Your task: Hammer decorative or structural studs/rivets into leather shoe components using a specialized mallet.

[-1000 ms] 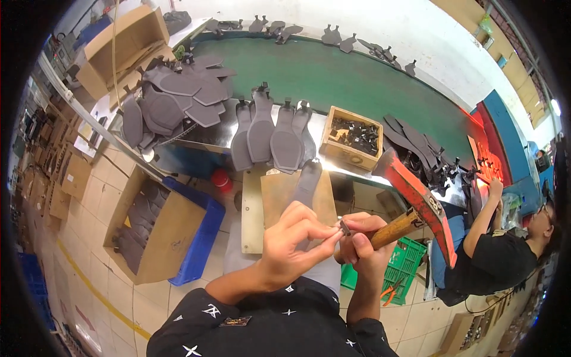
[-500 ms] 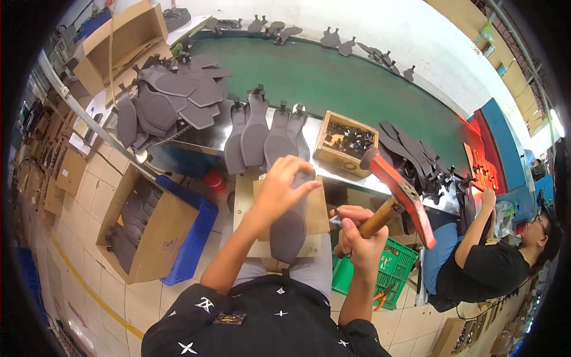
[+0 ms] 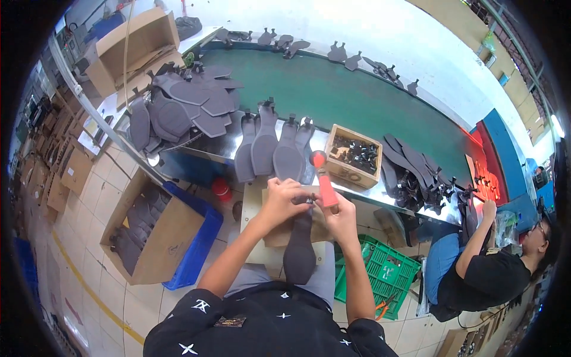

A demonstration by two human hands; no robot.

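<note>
A dark grey shoe sole (image 3: 299, 253) lies lengthwise on a board (image 3: 254, 209) across my lap, its broad end toward me. My left hand (image 3: 281, 205) is closed at the sole's narrow far end. My right hand (image 3: 341, 221) meets it there, fingertips close to the left ones. In the right hand is a hammer (image 3: 326, 189), its red head upright above the fingers and its handle mostly hidden. Something small and dark shows between the fingertips, too small to name. Just beyond, several soles with heels (image 3: 289, 156) lean on the bench edge.
A wooden box (image 3: 355, 156) of small black heels stands on the bench. Piled soles (image 3: 175, 110) lie left, more (image 3: 410, 160) right. A cardboard box (image 3: 143, 238) sits left, a green crate (image 3: 380, 271) right. At far right a person (image 3: 485, 268) works near a red-lit machine.
My right hand has moved left with the hammer to the sole's far end, and the hammer head has turned upright. My left hand now meets it there. The view has shifted slightly.
</note>
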